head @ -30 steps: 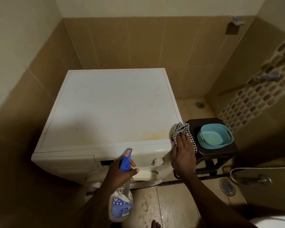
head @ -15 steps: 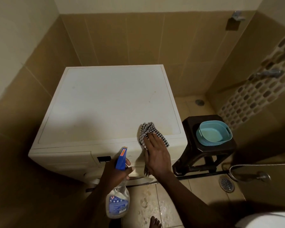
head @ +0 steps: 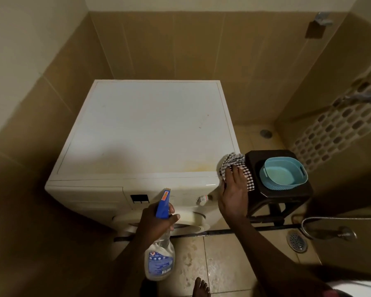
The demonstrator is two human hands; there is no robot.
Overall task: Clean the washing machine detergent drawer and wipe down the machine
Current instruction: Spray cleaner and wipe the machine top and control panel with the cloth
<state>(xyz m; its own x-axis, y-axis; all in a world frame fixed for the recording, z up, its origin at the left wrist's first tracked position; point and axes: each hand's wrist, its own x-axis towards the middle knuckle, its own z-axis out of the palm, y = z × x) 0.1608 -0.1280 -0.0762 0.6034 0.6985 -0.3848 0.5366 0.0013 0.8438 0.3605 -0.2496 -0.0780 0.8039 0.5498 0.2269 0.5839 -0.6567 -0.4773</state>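
Observation:
A white front-loading washing machine [head: 146, 129] stands against the tiled wall, its top faintly stained yellow near the front right. My right hand [head: 234, 196] presses a black-and-white checked cloth [head: 234, 162] flat against the machine's front right corner. My left hand [head: 154, 221] grips a clear spray bottle [head: 159, 260] with a blue trigger head, held in front of the control panel [head: 139, 198] and the dial [head: 201, 199]. The detergent drawer front [head: 86, 196] at the left of the panel looks closed.
A dark stool [head: 276, 198] right of the machine carries a light blue basin [head: 283, 172]. A metal hose and tap [head: 330, 230] and a floor drain [head: 297, 241] lie at the right. The floor tiles [head: 201, 260] below look wet; my bare foot [head: 199, 288] shows.
My right hand slid the cloth left along the machine's front top edge, then back right to the front right corner. The spray bottle stayed in my left hand.

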